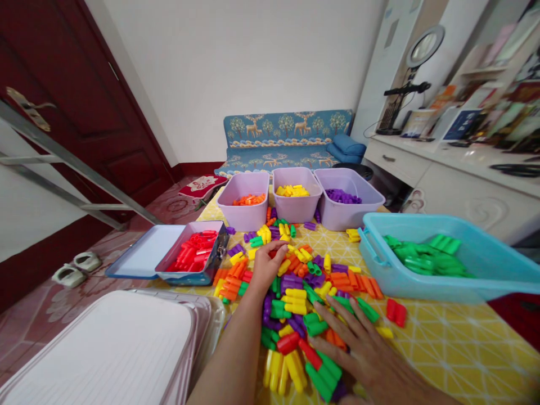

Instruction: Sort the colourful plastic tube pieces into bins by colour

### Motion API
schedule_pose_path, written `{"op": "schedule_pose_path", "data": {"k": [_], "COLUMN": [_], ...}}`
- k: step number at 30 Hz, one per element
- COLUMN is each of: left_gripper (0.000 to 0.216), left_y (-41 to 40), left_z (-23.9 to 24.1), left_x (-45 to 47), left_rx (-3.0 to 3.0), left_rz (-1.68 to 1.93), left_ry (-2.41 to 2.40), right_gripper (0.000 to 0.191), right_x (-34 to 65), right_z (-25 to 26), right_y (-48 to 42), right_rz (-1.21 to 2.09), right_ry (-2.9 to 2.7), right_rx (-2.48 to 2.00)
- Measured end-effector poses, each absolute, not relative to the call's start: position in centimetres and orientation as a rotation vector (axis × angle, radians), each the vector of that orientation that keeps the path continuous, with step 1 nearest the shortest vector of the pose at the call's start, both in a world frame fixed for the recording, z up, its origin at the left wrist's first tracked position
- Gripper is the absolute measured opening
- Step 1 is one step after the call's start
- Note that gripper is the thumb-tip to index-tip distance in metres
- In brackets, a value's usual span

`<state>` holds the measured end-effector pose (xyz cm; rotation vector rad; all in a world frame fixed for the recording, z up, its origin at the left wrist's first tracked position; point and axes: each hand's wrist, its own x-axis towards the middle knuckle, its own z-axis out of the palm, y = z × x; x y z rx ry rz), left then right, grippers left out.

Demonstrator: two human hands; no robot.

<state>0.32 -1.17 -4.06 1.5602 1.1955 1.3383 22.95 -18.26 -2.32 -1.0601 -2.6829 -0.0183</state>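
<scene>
A heap of plastic tube-shaped pieces in red, yellow, green, orange and purple lies across the middle of the table, yellow pieces (pixel 295 302) among them. At the heap's far side, the fingers of my left hand (pixel 266 267) are curled round a red plastic piece (pixel 273 253), mostly hidden by them. My right hand (pixel 363 346) is spread flat over the near right part of the heap, fingers apart, touching green pieces (pixel 315 325). Close to its thumb are joined green pieces (pixel 323 377) and a red piece (pixel 288 343). Two red pieces (pixel 396 313) lie apart on the right.
Lilac bins along the back hold orange (pixel 243 216), yellow (pixel 297 209) and purple (pixel 352 216) pieces. A tin box (pixel 211 275) of red pieces stands left, a turquoise tub (pixel 439 288) of green ones right. Stacked lids (pixel 101 349) lie front left on the yellow tablecloth (pixel 447 349).
</scene>
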Motion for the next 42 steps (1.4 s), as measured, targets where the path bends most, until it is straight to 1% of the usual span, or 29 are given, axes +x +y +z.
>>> {"op": "schedule_pose_path", "data": {"k": [4, 6, 9, 11, 13, 18, 22, 26, 32, 34, 36, 38, 40, 42], "left_gripper": [0.029, 0.03, 0.029, 0.028, 0.027, 0.026, 0.025, 0.025, 0.026, 0.026, 0.026, 0.025, 0.025, 0.025], "left_y": [-1.1, -1.1, -1.2, -1.2, -1.2, -1.1, -1.1, -1.1, -1.0, -0.9, -0.9, -0.9, -0.9, -1.0], "left_z": [-4.2, -4.2, -4.0, -3.9, -3.9, -4.0, -3.9, -4.0, -4.4, -4.4, -4.4, -4.3, -4.2, -4.2], "left_x": [0.2, 0.1, 0.1, 0.1, 0.1, 0.3, 0.3, 0.1, 0.1, 0.2, 0.2, 0.3, 0.3, 0.2], "left_rx": [1.526, 1.52, 1.527, 1.526, 1.531, 1.531, 1.528, 1.532, 1.52, 1.514, 1.511, 1.514, 1.52, 1.521], "left_rz": [1.387, 1.403, 1.411, 1.418, 1.419, 1.411, 1.418, 1.407, 1.409, 1.412, 1.415, 1.414, 1.407, 1.405], "left_ry": [1.192, 1.198, 1.229, 1.229, 1.221, 1.237, 1.237, 1.238, 1.254, 1.247, 1.244, 1.25, 1.252, 1.25], "right_gripper": [0.064, 0.051, 0.054, 0.056, 0.054, 0.062, 0.067, 0.067, 0.067, 0.062, 0.053, 0.046, 0.047, 0.053], "right_x": [21.8, 21.4, 21.7, 22.8, 24.7, 30.1, 30.2, 26.9, 23.2, 22.9, 22.7, 22.6, 22.5, 22.3], "right_z": [-1.9, -1.5, -1.2, -1.6, -2.7, -7.0, -8.5, -8.0, -6.9, -6.0, -4.8, -3.5, -2.4, -1.7], "right_y": [-12.6, -9.9, -8.3, -9.6, -12.4, -20.1, -21.2, -19.1, -16.0, -13.9, -11.0, -7.8, -4.6, -1.9], "right_rz": [-0.04, -0.034, -0.01, -0.012, -0.04, -0.019, 0.074, 0.074, 0.218, 0.259, 0.249, 0.139, 0.033, 0.036], "right_ry": [-2.544, -2.394, -2.163, -2.103, -2.075, -1.995, -1.904, -1.86, -1.892, -1.832, -1.775, -1.749, -1.699, -1.634], "right_rx": [-1.275, -1.415, -1.559, -1.565, -1.554, -1.645, -1.755, -1.754, -1.579, -1.535, -1.486, -1.458, -1.543, -1.751]}}
